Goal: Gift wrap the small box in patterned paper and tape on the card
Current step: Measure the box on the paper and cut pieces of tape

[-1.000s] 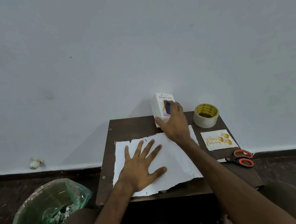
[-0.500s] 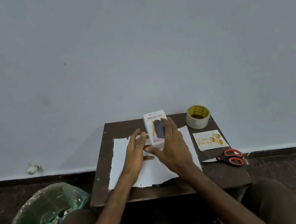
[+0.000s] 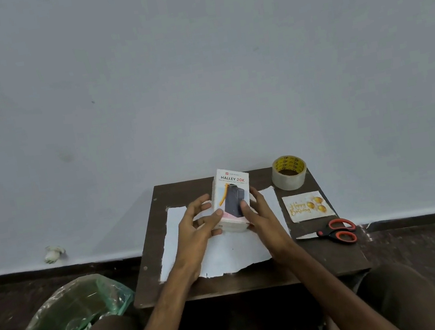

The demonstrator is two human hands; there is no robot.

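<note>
A small white box (image 3: 232, 188) printed "HALLEY 20K" is held above the sheet of paper (image 3: 232, 253), which lies white side up on the small dark table (image 3: 256, 279). My left hand (image 3: 196, 228) grips the box's left side with its thumb on the front face. On the box's right side my right hand (image 3: 263, 216) holds it, thumb across the front. A "Happy Birthday" card (image 3: 306, 206) lies to the right of the paper. At the table's back right corner stands a roll of clear tape (image 3: 289, 172).
Orange-handled scissors (image 3: 336, 231) lie at the table's right edge below the card. A bin lined with a green bag (image 3: 71, 325) stands on the floor to the left. A plain wall rises right behind the table. My knees flank the table's front.
My right hand brought the box from the table's back edge to over the paper. My left hand lifted off the paper and took hold of the box's left side.
</note>
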